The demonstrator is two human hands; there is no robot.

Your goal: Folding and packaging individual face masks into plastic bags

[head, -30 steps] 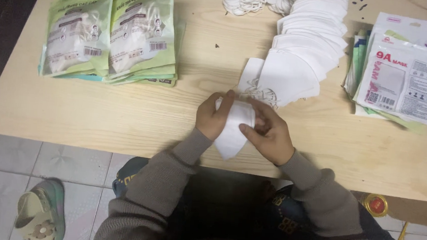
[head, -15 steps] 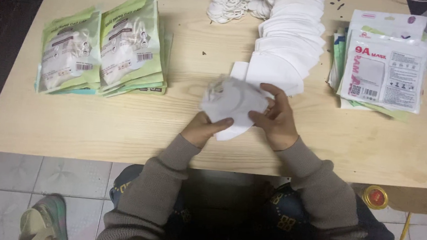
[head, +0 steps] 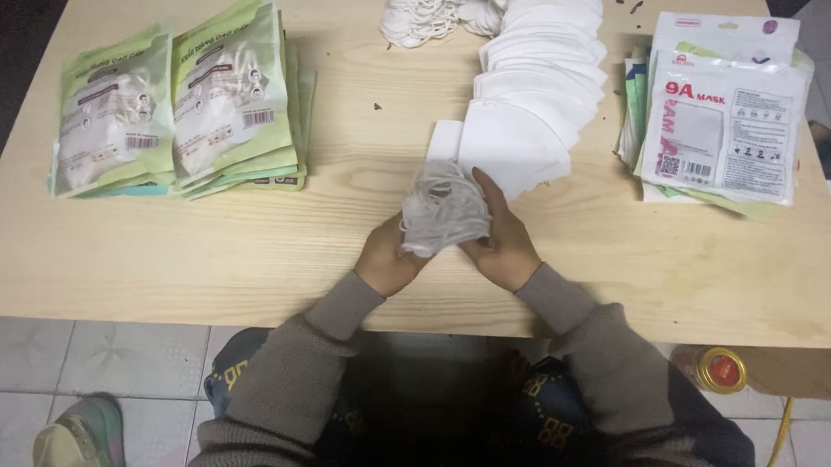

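Both my hands hold one white face mask with bunched elastic loops, just above the near middle of the wooden table. My left hand grips its lower left edge. My right hand wraps its right side, fingers over the top. Right behind the mask, a long overlapping row of loose white masks runs toward the far edge.
Two stacks of green filled mask packets lie at the left. A stack of white flat pouches lies at the right. A heap of white elastic-looped masks sits at the far middle. A red-lidded jar stands on the floor.
The mask has been turned over in my hands, its tangled elastic loops now face up. My hands sit slightly nearer the row of loose masks.
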